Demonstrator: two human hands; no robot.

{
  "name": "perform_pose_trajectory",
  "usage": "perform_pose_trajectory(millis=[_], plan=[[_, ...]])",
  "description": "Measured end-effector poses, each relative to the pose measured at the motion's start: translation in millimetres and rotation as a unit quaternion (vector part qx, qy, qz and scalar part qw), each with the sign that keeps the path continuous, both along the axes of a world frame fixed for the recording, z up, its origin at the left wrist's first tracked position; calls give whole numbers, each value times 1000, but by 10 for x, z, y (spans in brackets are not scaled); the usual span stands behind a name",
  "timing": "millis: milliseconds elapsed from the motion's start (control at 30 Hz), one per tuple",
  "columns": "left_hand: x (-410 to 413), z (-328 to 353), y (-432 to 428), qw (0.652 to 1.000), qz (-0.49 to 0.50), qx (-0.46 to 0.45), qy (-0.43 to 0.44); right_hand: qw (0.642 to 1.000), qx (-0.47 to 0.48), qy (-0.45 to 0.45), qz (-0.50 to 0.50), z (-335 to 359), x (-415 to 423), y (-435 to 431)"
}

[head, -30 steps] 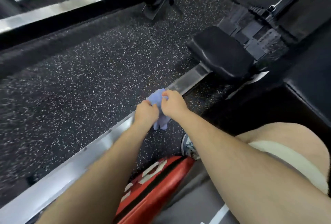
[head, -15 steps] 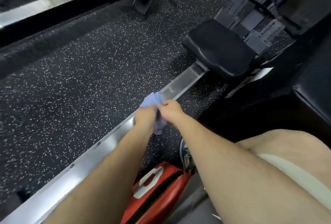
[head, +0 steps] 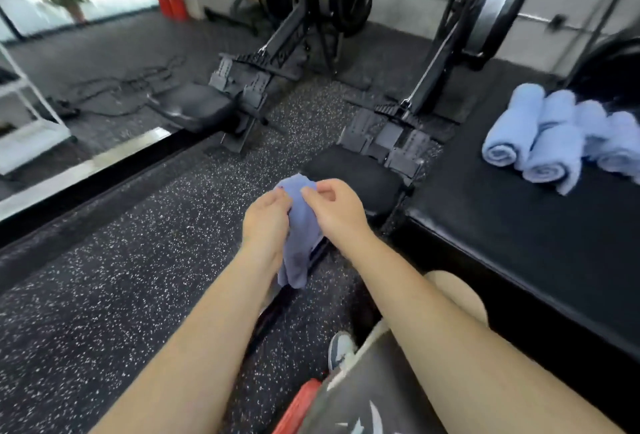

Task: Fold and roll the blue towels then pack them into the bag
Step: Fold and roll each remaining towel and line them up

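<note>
Hands are meeting out in front of the person, above the speckled floor (head: 121,295). Both the left hand (head: 265,222) and the right hand (head: 334,208) are pinching the top edge of a blue towel (head: 301,243), which is hanging crumpled between them. Rolled towels (head: 554,142) are lying stacked together on the black bench (head: 519,243) to the right, well apart from the hands.

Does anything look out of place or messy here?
Nothing stands out. The rolled towels sit neatly on the black bench, and the left hand and right hand hold one crumpled blue towel, not yet folded.
</note>
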State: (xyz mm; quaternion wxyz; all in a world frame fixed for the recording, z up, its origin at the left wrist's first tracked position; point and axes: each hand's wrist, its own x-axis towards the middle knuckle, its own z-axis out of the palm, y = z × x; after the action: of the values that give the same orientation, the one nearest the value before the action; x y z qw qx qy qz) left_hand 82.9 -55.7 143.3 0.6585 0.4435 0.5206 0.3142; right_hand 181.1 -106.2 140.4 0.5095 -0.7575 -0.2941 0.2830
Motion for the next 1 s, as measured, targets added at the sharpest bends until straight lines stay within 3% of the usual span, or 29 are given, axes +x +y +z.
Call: perform_pose_trajectory(millis=[267, 500, 667, 1000], plan=[[967, 1492, -565, 971, -170, 160, -56, 974, 152, -120, -117, 1576, 821, -920], [2065, 2502, -1570, 918, -332, 124, -178, 922, 224, -194, -249, 2458, 1606, -2153], [2593, 2455, -2306, 885, -416, 82, -191, 902, 191, -196, -333, 2375, 1945, -2960], [2886, 1580, -2869, 883, -449, 26, -133, 885, 85, -175, -422, 1608, 2225, -3909]])
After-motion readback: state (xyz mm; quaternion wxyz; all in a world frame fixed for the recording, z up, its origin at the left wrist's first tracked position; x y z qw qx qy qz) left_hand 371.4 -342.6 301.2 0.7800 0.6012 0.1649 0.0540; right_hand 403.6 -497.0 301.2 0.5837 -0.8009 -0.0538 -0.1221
